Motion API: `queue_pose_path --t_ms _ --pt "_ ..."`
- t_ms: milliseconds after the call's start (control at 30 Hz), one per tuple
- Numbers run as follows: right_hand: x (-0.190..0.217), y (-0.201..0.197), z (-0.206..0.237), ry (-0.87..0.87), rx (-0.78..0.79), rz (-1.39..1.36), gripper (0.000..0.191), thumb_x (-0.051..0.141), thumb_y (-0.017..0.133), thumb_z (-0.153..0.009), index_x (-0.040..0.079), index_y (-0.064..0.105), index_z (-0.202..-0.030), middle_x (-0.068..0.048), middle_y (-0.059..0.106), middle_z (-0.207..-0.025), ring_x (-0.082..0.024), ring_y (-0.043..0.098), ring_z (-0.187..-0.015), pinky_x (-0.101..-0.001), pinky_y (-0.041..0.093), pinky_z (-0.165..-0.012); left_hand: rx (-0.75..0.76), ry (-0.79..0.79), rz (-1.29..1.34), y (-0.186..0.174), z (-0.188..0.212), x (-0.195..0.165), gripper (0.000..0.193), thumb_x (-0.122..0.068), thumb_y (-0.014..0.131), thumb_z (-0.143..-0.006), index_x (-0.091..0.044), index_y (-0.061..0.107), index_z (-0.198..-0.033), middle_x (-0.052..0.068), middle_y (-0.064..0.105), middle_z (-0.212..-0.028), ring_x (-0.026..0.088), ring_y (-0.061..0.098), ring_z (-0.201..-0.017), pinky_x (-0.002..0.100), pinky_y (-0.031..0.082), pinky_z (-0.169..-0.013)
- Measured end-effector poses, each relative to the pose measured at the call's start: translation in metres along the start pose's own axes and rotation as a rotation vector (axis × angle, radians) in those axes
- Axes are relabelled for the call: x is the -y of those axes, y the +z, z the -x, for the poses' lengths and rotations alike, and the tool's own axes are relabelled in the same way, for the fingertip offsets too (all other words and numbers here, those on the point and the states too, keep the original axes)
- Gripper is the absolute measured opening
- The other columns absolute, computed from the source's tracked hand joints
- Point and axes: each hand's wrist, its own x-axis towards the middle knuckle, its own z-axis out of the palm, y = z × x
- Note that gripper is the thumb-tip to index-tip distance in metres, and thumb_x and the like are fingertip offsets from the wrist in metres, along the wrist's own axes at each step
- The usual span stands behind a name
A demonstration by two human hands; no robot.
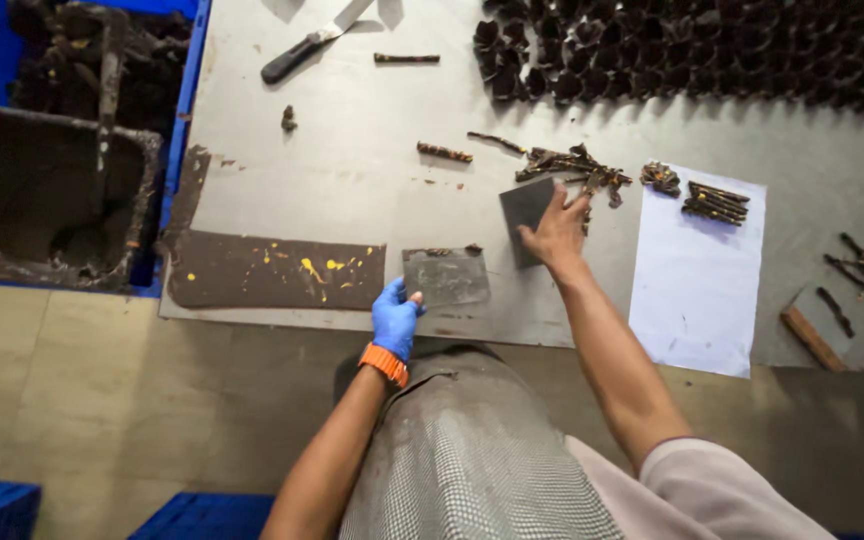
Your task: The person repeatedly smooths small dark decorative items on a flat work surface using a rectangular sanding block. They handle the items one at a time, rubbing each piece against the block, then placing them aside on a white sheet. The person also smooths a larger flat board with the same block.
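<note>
On the grey surface (352,150), seen from the head camera, the white paper sheet (697,290) serves as landmark. Left of it, the right hand (557,232) presses flat, fingers spread open, on a dark square piece (525,208). Further left, the gloved left hand (394,315) pinches the edge of a grey flat plate (447,277). On the sheet lie some finished dark sticks (717,203); beyond it stand many rolled dark cups (692,50). The long brown slab (272,270) far left looks not yet cut, so work remains.

Dim, even overhead light; soft shadows; edges bend, perhaps from a wide lens.
</note>
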Motion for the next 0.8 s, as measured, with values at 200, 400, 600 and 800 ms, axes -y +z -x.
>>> queue_pose_path --t_ms 200,400,600,800 --pt "0.002 -0.015 0.012 -0.113 0.589 0.366 0.104 0.059 0.083 -0.068 0.013 0.035 -0.148 -0.028 0.031 -0.150 -0.051 0.039 -0.135 -0.0669 0.041 -0.105 0.034 -0.016 0.030 0.002 -0.004 -0.004 0.049 0.005 0.074 -0.085 0.006 0.059 -0.131 0.013 0.069 -0.112 0.017 0.068 -0.087 0.032 0.064 -0.067" --pt "-0.014 0.015 0.022 -0.345 -0.001 0.249 0.026 0.011 0.058 -0.091 -0.002 0.060 -0.113 -0.027 0.058 -0.130 -0.042 0.062 -0.111 -0.0540 0.057 -0.081 -0.047 -0.206 0.090 -0.001 0.004 0.002 0.034 0.001 0.077 -0.087 0.009 0.064 -0.118 0.016 0.071 -0.101 0.023 0.071 -0.078 0.033 0.063 -0.065" --pt "0.085 0.074 0.139 -0.856 -0.282 0.238 0.037 0.017 0.061 -0.080 -0.003 0.066 -0.111 -0.018 0.069 -0.107 -0.026 0.066 -0.079 -0.0404 0.055 -0.059 0.009 -0.195 0.204 0.002 0.010 0.012 0.029 0.000 0.073 -0.088 0.009 0.067 -0.115 0.012 0.074 -0.099 0.020 0.074 -0.079 0.031 0.066 -0.068" --pt "0.075 0.063 0.026 -0.580 -0.132 0.448 0.021 0.016 0.060 -0.093 0.000 0.066 -0.107 -0.012 0.065 -0.091 -0.022 0.070 -0.073 -0.0330 0.058 -0.054 -0.039 -0.168 0.158 0.000 0.010 0.023 0.032 0.000 0.076 -0.087 0.011 0.066 -0.115 0.011 0.073 -0.095 0.021 0.075 -0.074 0.032 0.063 -0.067"
